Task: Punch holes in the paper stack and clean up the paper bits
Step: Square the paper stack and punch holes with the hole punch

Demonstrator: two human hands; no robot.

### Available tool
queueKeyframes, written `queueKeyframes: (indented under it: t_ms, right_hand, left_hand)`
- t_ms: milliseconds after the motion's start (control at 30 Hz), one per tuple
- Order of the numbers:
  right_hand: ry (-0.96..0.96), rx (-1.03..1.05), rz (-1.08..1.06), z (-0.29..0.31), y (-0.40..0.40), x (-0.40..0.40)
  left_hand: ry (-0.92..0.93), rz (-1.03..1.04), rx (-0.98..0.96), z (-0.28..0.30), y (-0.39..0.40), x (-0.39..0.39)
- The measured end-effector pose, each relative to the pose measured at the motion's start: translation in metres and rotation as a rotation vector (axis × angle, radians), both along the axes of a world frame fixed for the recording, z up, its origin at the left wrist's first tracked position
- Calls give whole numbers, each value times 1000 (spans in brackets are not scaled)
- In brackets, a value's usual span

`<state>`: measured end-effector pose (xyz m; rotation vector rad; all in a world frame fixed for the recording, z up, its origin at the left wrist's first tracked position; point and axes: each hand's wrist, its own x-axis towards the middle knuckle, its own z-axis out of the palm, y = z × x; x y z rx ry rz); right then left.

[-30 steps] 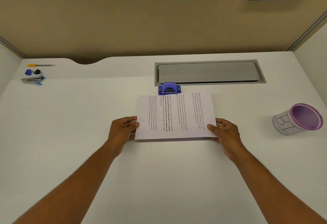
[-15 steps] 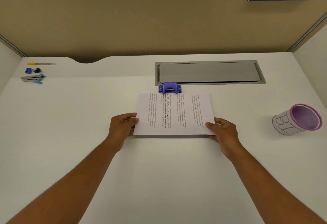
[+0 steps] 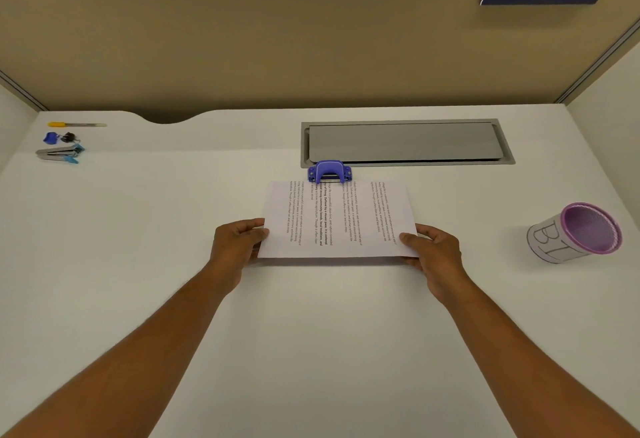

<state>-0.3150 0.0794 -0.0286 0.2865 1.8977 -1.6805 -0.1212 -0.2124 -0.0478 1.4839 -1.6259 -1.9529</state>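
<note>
A white paper stack (image 3: 341,219) with printed text lies sideways at the middle of the white desk. Its far edge sits in the mouth of a small blue hole punch (image 3: 329,171). My left hand (image 3: 237,247) pinches the stack's near left corner, thumb on top. My right hand (image 3: 433,252) pinches the near right corner the same way. The near edge of the stack is lifted a little off the desk and casts a shadow. No paper bits are visible.
A purple-rimmed paper cup (image 3: 576,233) marked with letters lies tilted at the right. A grey metal hatch (image 3: 405,143) sits behind the punch. At the far left are a pen (image 3: 76,124), a blue clip (image 3: 57,138) and a stapler (image 3: 59,153). Partition walls enclose the desk.
The paper stack has slid slightly away from me and to the left, further into the hole punch. Both hands kept their hold on the corners.
</note>
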Motion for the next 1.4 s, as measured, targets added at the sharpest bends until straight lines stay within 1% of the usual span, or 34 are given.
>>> queueKeyframes:
  t_ms: [267,667,1067,1333,1400]
  right_hand:
    - [15,49,18,-3,-10,-8]
    - [38,84,29,-11,-10,-5]
    - [28,65,30,-9,-15,-7]
    - [24,77,18,-10,-17,-7]
    - [15,60,5,-10,-18,-6]
  left_hand:
    - [-11,30,-31,1,-4,-8]
    - [-78,18,-101,-7,-4,-4]
    - [-86,43,-117,-8,-7,-8]
    - [-66,86,-87,-10,-3,-7]
    - [-22,144,-14,-9,-1,-5]
